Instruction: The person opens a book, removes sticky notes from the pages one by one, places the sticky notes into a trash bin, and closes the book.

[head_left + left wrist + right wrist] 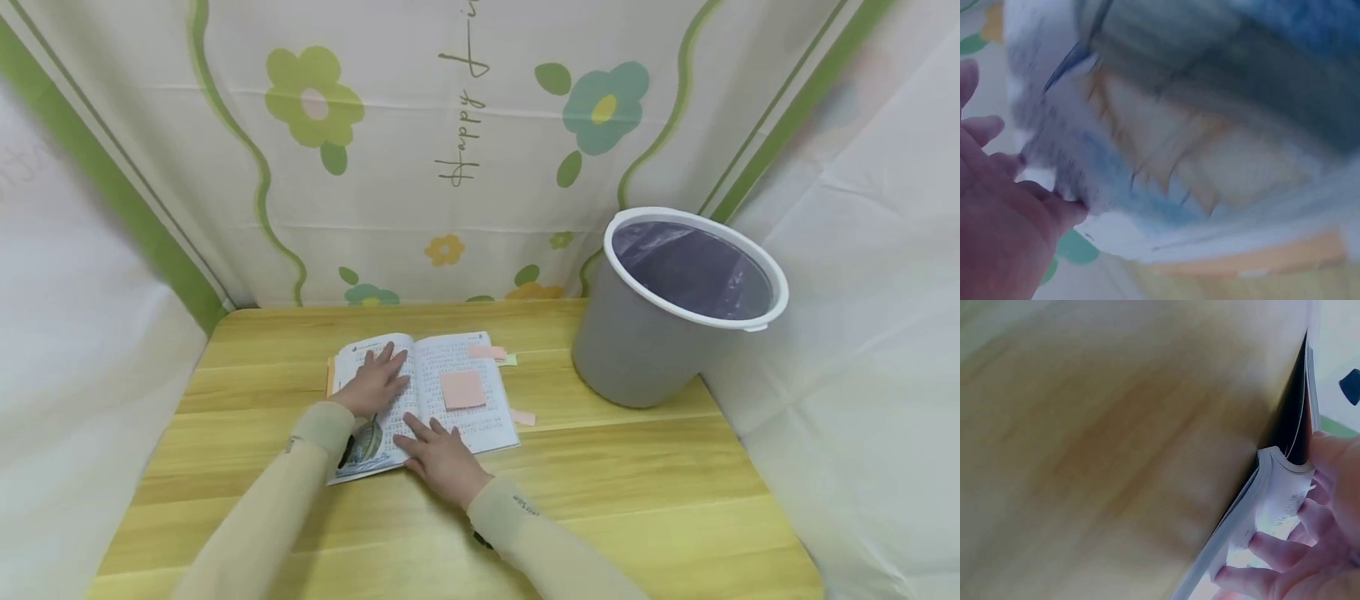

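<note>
book (422, 395): lying open on the table (660, 492) | left hand (372, 386): fingers spread on its left page | right hand (444, 467): fingers outstretched at the lower edge near the fold | pink sticky note (462, 390): on the right page | gray bin (633, 333): right of the book

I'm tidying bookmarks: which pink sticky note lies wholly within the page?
The square pink note on the book's right page; the upper strip and lower strip overhang its edge.

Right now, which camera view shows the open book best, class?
The head view: both pages of the open book are in frame, though partly covered. The left wrist view shows a blurred illustrated page; the right wrist view, mainly one edge close up.
</note>
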{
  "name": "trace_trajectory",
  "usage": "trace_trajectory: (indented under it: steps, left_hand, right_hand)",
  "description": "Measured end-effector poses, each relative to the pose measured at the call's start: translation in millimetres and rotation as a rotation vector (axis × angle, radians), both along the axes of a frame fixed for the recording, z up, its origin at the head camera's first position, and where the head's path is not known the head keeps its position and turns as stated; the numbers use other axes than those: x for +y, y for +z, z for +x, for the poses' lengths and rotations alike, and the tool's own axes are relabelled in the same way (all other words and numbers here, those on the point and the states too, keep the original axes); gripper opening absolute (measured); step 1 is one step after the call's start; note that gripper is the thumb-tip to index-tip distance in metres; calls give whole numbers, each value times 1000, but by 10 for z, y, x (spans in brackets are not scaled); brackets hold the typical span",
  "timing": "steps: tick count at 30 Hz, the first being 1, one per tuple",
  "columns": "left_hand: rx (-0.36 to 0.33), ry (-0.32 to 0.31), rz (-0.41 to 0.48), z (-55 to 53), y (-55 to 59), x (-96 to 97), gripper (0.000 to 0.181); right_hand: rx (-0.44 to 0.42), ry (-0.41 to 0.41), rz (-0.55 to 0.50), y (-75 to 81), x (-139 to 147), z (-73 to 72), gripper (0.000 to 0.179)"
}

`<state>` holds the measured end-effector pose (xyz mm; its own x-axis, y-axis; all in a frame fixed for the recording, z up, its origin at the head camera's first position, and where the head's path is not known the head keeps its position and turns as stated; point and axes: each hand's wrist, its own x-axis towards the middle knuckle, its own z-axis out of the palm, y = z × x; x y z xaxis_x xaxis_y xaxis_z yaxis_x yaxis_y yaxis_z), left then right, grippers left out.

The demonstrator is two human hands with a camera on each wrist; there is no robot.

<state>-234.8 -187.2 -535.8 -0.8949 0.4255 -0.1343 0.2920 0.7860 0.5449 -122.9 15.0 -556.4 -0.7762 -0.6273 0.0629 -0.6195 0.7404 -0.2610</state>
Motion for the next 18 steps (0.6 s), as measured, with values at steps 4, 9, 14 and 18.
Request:
trace_trajectory:
  steps: [4,9,14,18]
  left_hand:
    - [-20,-4,-4,20,-70,102,62]
    - [0,-11,-38,42,-193,225,65]
    - [34,-28,-99,67,-316,298,66]
    - [36,-10,-111,96,-332,282,66]
  right_hand:
    - [-50,10,-25,28,61,27,45]
    - [-92,38,-55,103,162,42,47]
    - [-130,66,-33,188,206,86,52]
    - [-146,83,-26,212,203,103,54]
